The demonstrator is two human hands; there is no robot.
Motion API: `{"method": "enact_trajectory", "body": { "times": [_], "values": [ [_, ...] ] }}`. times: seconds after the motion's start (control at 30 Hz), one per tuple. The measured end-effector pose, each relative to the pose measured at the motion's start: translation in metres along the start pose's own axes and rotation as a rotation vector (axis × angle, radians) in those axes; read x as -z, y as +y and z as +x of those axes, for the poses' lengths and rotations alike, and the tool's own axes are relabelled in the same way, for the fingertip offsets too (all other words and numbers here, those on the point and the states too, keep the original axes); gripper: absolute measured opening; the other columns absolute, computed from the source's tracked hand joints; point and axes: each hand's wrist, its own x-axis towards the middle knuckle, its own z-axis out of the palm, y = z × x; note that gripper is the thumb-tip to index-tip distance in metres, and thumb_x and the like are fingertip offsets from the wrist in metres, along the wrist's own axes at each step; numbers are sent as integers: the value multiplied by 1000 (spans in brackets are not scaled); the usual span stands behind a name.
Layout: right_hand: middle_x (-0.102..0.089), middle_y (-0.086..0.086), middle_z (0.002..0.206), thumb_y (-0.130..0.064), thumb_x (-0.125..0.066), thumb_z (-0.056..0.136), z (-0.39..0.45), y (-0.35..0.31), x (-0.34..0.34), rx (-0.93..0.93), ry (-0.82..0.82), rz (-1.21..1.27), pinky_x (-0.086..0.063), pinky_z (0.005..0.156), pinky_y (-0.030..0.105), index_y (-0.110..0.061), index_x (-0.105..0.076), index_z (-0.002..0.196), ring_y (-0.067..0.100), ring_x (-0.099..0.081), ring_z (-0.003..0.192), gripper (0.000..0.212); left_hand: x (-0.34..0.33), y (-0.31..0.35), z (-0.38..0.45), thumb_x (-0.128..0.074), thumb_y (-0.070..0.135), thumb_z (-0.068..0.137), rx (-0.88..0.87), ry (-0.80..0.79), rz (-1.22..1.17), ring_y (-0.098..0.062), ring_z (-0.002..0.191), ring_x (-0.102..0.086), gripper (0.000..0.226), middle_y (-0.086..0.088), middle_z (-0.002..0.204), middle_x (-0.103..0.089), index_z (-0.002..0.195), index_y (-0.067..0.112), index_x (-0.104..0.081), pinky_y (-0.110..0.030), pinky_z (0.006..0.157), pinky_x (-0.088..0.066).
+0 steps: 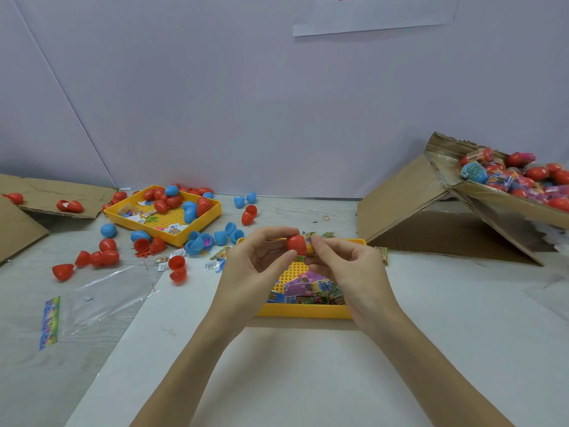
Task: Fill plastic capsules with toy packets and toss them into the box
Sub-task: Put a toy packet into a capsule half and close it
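A red capsule [296, 244] is gripped in the left hand [258, 260]; a packet [308, 238] is pinched into it by the right hand [341, 266]; the box [480, 192] at the table's right edge is well filled; many empty capsules [98, 257] are left.

Bare counter [308, 380] lies open in front of the near yellow tray [304, 311]. To the left, scattered capsule halves [101, 257] and a second tray [197, 224] crowd the way. The tilted cardboard box [409, 201] blocks the right.

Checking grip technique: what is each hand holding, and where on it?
Left hand pinches the red capsule round its closed end; right hand pinches a toy packet at the capsule's mouth.
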Motion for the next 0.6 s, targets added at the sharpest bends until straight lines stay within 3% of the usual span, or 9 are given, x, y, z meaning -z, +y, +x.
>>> {"method": "enact_trajectory", "body": {
  "times": [0.37,0.6],
  "values": [
    [-77,9,76,-31,-71,95,-2,1,-2,-37,29,-11,-58,67,21,-7,-80,95,15,-74,70,25,-2,-2,1,-72,12,92,-88,-15,135,-6,111,-68,34,19,111,-73,118,34,-69,-20,90,-56],
    [-77,5,75,-29,-73,94,-7,-1,-6,76,25,-124,-58,64,21,-13,-79,95,14,-73,68,17,0,-3,0,-72,14,92,-70,27,135,-5,109,-69,32,16,110,-74,119,32,-71,-22,87,-58]
  ]
}}
